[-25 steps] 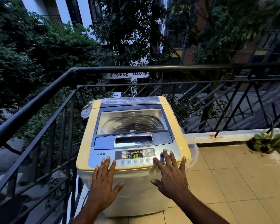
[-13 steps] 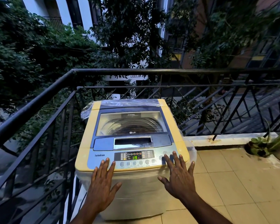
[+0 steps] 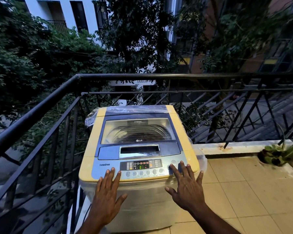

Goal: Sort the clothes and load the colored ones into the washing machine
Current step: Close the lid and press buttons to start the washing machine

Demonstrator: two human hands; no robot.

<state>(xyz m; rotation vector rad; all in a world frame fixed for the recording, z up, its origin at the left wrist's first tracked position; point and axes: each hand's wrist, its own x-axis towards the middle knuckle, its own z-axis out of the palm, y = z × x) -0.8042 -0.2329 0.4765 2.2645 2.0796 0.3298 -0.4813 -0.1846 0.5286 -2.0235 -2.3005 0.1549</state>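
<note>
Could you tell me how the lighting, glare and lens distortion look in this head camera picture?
Head view: dim dusk light, soft shadows; black metal railing bows from wide-angle distortion; glare on the yellow and blue top-loading washing machine lid window; lit control display reads sharply; both hands sharp.

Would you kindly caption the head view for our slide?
Both hands, left and right, rest open on the closed washing machine's control panel.

It was a home balcony — tiled floor (image 3: 243, 191), black iron railing (image 3: 41, 105), washing machine (image 3: 139, 149), potted plant (image 3: 277, 154) — facing trees and neighbouring buildings.
</note>
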